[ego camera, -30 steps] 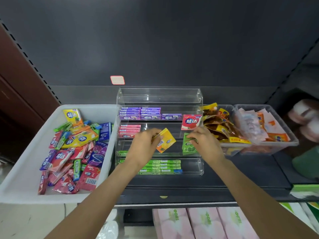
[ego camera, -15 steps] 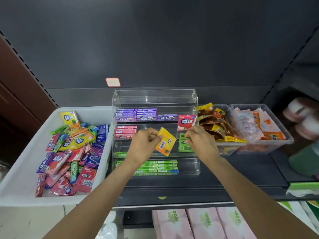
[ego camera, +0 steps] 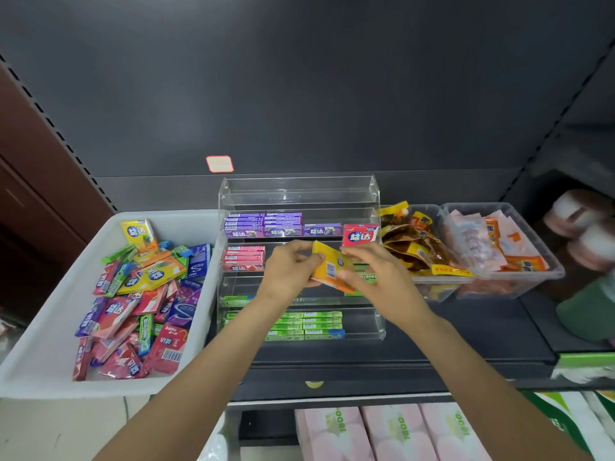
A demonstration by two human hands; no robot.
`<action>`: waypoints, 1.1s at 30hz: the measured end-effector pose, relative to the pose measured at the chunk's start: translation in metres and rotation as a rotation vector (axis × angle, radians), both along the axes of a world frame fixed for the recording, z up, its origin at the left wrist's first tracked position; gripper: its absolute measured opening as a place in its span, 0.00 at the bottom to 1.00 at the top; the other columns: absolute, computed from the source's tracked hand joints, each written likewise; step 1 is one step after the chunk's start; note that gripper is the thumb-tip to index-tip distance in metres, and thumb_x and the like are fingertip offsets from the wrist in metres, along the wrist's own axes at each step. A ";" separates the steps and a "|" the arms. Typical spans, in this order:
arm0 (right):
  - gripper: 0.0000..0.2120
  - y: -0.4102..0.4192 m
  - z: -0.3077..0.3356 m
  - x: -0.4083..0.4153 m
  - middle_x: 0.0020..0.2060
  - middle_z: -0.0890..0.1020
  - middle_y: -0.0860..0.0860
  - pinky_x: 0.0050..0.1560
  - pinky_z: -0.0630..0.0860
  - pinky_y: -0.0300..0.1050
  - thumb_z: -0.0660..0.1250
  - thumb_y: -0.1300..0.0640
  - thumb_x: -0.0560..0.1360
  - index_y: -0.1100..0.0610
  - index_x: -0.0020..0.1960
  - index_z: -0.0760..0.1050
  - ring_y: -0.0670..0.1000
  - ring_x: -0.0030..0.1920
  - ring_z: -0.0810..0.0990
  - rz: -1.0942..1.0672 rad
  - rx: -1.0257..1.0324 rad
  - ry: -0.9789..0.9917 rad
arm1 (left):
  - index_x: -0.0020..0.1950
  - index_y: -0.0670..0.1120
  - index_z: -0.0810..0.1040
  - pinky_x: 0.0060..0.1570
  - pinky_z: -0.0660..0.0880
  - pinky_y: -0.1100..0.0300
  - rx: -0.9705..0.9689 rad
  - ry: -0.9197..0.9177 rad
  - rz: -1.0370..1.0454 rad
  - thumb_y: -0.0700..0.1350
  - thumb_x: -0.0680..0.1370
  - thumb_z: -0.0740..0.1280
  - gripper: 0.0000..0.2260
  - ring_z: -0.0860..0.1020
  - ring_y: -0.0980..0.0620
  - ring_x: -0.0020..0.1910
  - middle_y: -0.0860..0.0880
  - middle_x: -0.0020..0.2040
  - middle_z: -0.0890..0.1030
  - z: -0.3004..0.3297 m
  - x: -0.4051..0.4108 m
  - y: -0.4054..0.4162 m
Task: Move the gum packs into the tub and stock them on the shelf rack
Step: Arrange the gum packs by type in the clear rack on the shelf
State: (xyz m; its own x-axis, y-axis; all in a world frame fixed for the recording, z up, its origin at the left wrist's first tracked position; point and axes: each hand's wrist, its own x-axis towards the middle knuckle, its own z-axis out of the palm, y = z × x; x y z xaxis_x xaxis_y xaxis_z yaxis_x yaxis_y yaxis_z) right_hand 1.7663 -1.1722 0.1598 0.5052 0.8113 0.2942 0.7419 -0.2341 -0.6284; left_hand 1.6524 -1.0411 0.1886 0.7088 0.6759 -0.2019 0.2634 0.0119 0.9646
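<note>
Both hands, left (ego camera: 289, 271) and right (ego camera: 382, 281), pinch one yellow pack (ego camera: 331, 269) before the rack (ego camera: 299, 194). One red box (ego camera: 360, 235) stands behind.

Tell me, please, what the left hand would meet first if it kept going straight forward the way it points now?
Probably the clear acrylic rack: the left hand, gripping the yellow gum pack, points toward its middle tier, though depth is uncertain.
</note>
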 end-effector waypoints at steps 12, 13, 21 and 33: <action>0.08 -0.001 0.022 0.034 0.44 0.79 0.51 0.43 0.75 0.36 0.71 0.59 0.72 0.61 0.50 0.80 0.46 0.42 0.78 -0.121 0.099 0.049 | 0.51 0.51 0.79 0.50 0.78 0.53 0.285 -0.058 -0.231 0.39 0.77 0.66 0.08 0.81 0.46 0.46 0.52 0.43 0.80 0.018 0.037 0.009; 0.08 0.001 0.023 0.039 0.45 0.81 0.52 0.45 0.77 0.41 0.70 0.59 0.73 0.60 0.51 0.80 0.48 0.44 0.80 -0.133 0.087 0.078 | 0.47 0.52 0.78 0.51 0.78 0.52 0.332 -0.059 -0.237 0.40 0.76 0.68 0.06 0.81 0.45 0.45 0.52 0.42 0.80 0.018 0.040 0.011; 0.10 0.015 0.015 0.066 0.48 0.83 0.50 0.46 0.78 0.36 0.68 0.58 0.74 0.56 0.55 0.75 0.44 0.46 0.81 -0.214 0.041 0.054 | 0.50 0.44 0.79 0.46 0.77 0.63 0.553 -0.016 -0.175 0.41 0.76 0.68 0.04 0.82 0.52 0.41 0.50 0.42 0.80 0.002 0.068 0.020; 0.10 0.026 -0.008 0.077 0.48 0.80 0.55 0.49 0.79 0.48 0.68 0.61 0.74 0.58 0.55 0.75 0.52 0.48 0.80 -0.310 -0.125 -0.068 | 0.56 0.43 0.77 0.45 0.75 0.66 0.619 0.058 -0.105 0.40 0.76 0.68 0.09 0.80 0.51 0.46 0.45 0.49 0.81 -0.036 0.094 0.015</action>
State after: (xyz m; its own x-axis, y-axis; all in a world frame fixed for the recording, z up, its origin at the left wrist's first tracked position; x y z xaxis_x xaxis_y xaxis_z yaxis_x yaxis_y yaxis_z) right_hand 1.8436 -1.1464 0.1515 0.7161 0.6542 0.2434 0.6626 -0.5273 -0.5319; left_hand 1.7460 -1.0263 0.1530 0.7775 0.6069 0.1648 0.2845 -0.5732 0.7684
